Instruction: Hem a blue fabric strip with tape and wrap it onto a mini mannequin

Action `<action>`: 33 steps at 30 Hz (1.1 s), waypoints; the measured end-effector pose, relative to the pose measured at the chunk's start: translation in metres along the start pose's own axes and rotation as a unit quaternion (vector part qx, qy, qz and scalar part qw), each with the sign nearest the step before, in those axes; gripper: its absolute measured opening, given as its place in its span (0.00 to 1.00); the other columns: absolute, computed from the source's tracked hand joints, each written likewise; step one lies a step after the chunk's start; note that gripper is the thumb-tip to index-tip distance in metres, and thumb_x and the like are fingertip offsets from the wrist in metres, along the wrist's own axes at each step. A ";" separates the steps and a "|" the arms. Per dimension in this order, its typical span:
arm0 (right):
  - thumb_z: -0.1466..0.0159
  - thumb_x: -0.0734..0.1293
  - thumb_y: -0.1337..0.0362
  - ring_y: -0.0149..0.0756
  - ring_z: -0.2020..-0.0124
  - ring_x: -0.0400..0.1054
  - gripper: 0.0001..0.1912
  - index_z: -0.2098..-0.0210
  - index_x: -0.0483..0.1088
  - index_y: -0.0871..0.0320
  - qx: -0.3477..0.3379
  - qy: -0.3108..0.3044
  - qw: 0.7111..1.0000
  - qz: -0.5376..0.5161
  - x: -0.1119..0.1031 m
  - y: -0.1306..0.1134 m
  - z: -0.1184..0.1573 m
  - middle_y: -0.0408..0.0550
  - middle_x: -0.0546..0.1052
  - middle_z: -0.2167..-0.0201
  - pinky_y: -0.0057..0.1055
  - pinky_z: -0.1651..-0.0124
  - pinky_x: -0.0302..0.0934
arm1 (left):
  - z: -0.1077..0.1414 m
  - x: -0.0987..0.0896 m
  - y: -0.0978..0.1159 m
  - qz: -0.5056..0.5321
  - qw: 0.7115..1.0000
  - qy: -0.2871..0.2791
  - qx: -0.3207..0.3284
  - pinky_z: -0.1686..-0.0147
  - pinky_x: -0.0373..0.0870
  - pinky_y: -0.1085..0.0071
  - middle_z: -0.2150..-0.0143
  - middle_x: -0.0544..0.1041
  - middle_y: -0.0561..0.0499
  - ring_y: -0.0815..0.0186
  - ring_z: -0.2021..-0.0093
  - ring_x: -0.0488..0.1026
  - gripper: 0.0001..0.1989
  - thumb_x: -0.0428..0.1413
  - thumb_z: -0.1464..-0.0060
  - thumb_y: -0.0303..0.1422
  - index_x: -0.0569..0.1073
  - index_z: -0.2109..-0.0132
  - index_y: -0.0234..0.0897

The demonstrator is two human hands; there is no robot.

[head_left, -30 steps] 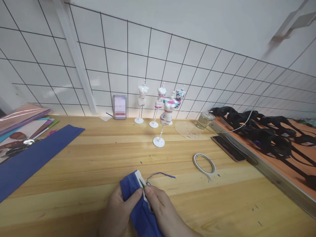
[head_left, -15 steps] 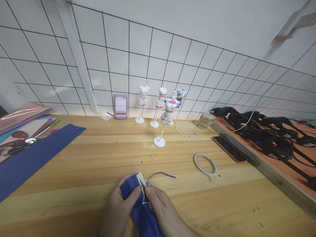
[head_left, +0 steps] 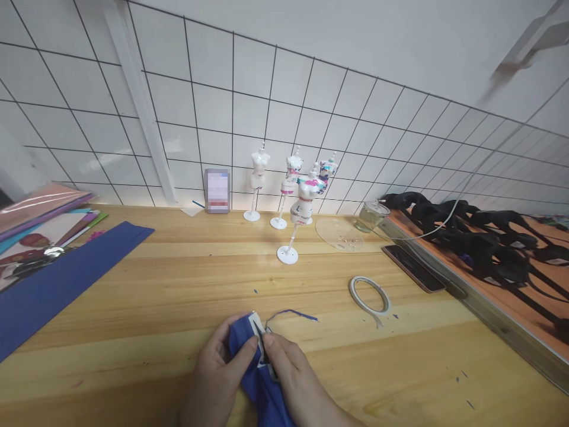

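Near the front of the table, a folded blue cloth-like piece [head_left: 251, 379] with a white strip [head_left: 255, 323] along its top edge is held between my two hands. My left hand [head_left: 222, 362] grips its left side, thumb pressed on the white strip. Opposite it, my right hand [head_left: 291, 370] pinches the right edge with thumb and fingers. A narrow dark pointed shape shows on the strip between the thumbs; I cannot tell whether it is a tool or a gap. A thin blue offcut [head_left: 293, 312] curls out beyond my right fingertips.
Small dress-form stands [head_left: 302, 204] stand toward the back. At right are a tape roll [head_left: 370, 296], a phone [head_left: 413, 268], a glass jar [head_left: 372, 216] and black straps [head_left: 484, 246]. A long blue sheet [head_left: 75, 279] and stacked papers [head_left: 44, 204] lie left.
The blue piece's upper left part has shifted slightly right and folded in closer to the white strip. My left fingers have moved a little with it; my right hand keeps its grip.
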State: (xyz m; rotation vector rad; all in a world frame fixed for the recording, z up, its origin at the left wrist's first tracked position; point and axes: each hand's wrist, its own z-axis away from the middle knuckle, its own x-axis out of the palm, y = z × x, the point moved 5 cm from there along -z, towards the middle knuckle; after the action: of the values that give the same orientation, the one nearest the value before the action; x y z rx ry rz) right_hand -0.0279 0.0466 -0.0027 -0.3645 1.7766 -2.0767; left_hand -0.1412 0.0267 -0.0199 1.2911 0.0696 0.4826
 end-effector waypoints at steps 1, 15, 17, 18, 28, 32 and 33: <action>0.39 0.55 0.43 0.35 0.67 0.60 0.26 0.71 0.69 0.60 0.000 -0.003 1.000 -0.005 0.000 0.000 0.000 0.44 0.67 0.74 0.27 0.63 0.57 | 0.000 0.000 0.000 0.000 1.000 -0.001 -0.001 0.60 0.70 0.70 0.60 0.78 0.47 0.59 0.58 0.73 0.24 0.64 0.64 0.39 0.71 0.58 0.35; 0.38 0.56 0.45 0.31 0.73 0.54 0.23 0.74 0.64 0.59 0.006 -0.007 1.000 -0.012 0.000 0.002 -0.001 0.40 0.59 0.77 0.26 0.67 0.52 | -0.001 0.000 -0.003 0.031 0.999 0.016 -0.015 0.61 0.71 0.68 0.62 0.79 0.47 0.57 0.59 0.74 0.24 0.65 0.67 0.38 0.73 0.59 0.35; 0.38 0.56 0.45 0.31 0.72 0.54 0.23 0.74 0.64 0.60 0.001 -0.012 1.000 -0.015 0.001 0.003 -0.001 0.40 0.60 0.77 0.26 0.67 0.52 | -0.001 -0.001 -0.003 0.037 0.999 0.023 -0.011 0.60 0.70 0.66 0.62 0.79 0.46 0.56 0.59 0.74 0.22 0.64 0.65 0.37 0.73 0.59 0.35; 0.38 0.56 0.45 0.31 0.72 0.54 0.24 0.74 0.64 0.60 -0.001 -0.014 1.000 -0.014 0.001 0.003 -0.001 0.41 0.60 0.77 0.26 0.67 0.52 | -0.001 -0.002 -0.002 0.039 0.999 0.027 -0.008 0.59 0.70 0.66 0.62 0.79 0.46 0.56 0.58 0.74 0.22 0.64 0.64 0.37 0.73 0.59 0.34; 0.37 0.55 0.48 0.32 0.71 0.54 0.21 0.75 0.61 0.58 -0.002 -0.006 1.000 -0.021 0.002 0.001 0.000 0.41 0.59 0.77 0.27 0.66 0.53 | -0.002 -0.002 0.000 0.021 1.000 0.009 0.003 0.61 0.70 0.68 0.62 0.78 0.47 0.58 0.60 0.74 0.23 0.63 0.61 0.38 0.71 0.57 0.35; 0.36 0.55 0.50 0.32 0.71 0.55 0.20 0.75 0.60 0.58 -0.004 -0.004 1.000 -0.012 0.000 0.001 0.000 0.41 0.59 0.77 0.28 0.63 0.54 | -0.001 0.000 -0.002 0.019 1.000 -0.005 0.003 0.60 0.70 0.69 0.61 0.78 0.47 0.60 0.59 0.73 0.21 0.62 0.60 0.38 0.70 0.57 0.35; 0.36 0.54 0.50 0.32 0.71 0.55 0.20 0.75 0.60 0.58 -0.003 -0.003 1.000 -0.010 0.000 0.001 0.000 0.41 0.59 0.76 0.28 0.63 0.54 | 0.000 0.000 -0.002 0.020 1.000 -0.007 0.001 0.60 0.70 0.70 0.62 0.78 0.48 0.60 0.60 0.73 0.21 0.63 0.60 0.38 0.70 0.57 0.36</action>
State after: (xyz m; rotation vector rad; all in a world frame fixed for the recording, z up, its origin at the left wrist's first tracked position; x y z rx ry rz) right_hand -0.0278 0.0466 -0.0039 -0.3914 1.7825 -2.0824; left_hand -0.1401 0.0266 -0.0221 1.2989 0.0326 0.5089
